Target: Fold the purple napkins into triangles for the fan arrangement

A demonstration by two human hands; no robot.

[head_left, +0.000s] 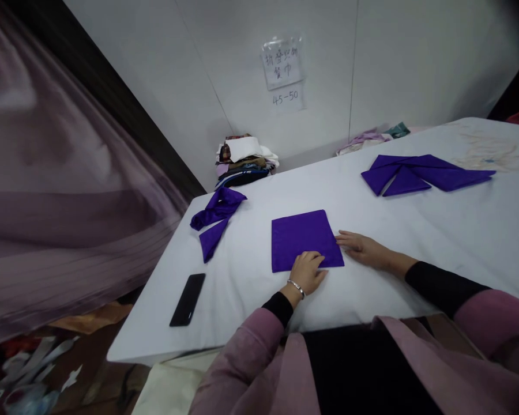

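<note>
With both hands flat, left hand (pixel 308 270) pressing the folded purple napkin (pixel 305 237) near the worktop's (pixel 436 230) front edge, right hand (pixel 360 246) beside it, fingers spread, gripping nothing, smoothing outward evenly would likely keep the edges aligned.

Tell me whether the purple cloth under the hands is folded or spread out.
Folded: the purple cloth lies flat as a neat square, left hand on its near edge, right hand at its right corner.

White panel wall (pixel 372 69), paper sign (pixel 282 62), white-covered table (pixel 415 242).

Left hand (pixel 308 271) flat; right hand (pixel 360 246) flat, fingers spread.
</note>
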